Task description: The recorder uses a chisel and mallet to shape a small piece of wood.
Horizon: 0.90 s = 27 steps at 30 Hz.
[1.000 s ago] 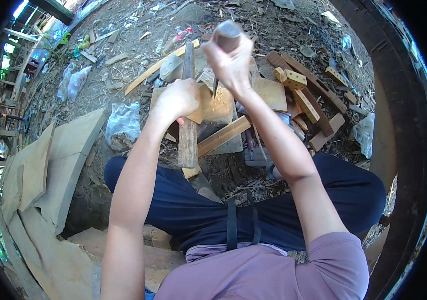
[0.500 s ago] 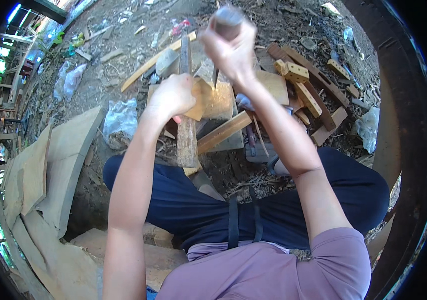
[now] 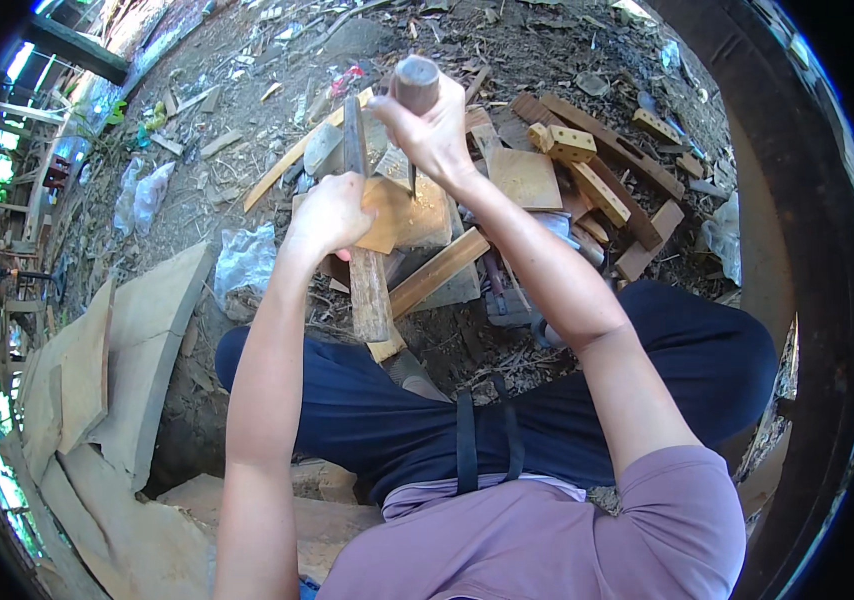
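Observation:
My right hand [image 3: 432, 130] is closed round a bladed tool's thick, round wooden handle [image 3: 417, 82]. Its narrow dark blade [image 3: 412, 178] points down at a tan piece of wood [image 3: 383, 228]; whether the tip touches cannot be told. My left hand [image 3: 332, 215] is curled over the left edge of that wood, with its fingers partly hidden. Beneath this hand runs a long weathered wooden bar [image 3: 371, 300], its lower end towards my legs. Small pale chips lie on the lighter wood [image 3: 429, 218] by the blade.
To the right lie a block with holes [image 3: 572, 145], a flat board [image 3: 524, 180] and dark slotted timber [image 3: 627, 150]. Plastic bags [image 3: 245, 255] and large boards [image 3: 147, 340] are on the left. A dark beam [image 3: 797, 200] rises at the far right. My folded legs frame the near side.
The view has shifted slightly. My right hand and the tool, blurred before, are sharper and a little further left over the wood. My left hand keeps its place on the wood.

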Each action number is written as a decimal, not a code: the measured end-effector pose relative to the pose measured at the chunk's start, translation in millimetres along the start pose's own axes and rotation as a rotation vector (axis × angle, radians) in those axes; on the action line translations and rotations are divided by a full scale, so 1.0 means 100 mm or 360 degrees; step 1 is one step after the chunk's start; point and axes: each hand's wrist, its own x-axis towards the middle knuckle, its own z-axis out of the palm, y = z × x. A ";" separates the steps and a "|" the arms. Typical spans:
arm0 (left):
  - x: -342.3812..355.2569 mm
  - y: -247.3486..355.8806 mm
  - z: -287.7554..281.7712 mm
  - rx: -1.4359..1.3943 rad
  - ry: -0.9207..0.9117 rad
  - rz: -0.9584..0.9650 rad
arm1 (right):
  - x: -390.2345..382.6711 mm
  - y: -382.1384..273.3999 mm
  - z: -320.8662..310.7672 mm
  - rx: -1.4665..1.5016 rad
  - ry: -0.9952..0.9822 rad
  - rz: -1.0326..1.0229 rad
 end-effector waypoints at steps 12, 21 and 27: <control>-0.46 -0.82 0.37 -0.0898 0.0322 0.0146 | -0.07 -0.10 -0.67 -0.0289 0.0374 -0.0013; -0.69 -0.96 0.77 -0.1724 0.0553 0.0245 | -0.55 0.55 -0.76 -0.1482 -0.0718 0.0199; -0.82 -0.88 0.77 -0.1817 0.0588 0.0318 | -0.52 0.53 -0.50 -0.1295 -0.0538 -0.0241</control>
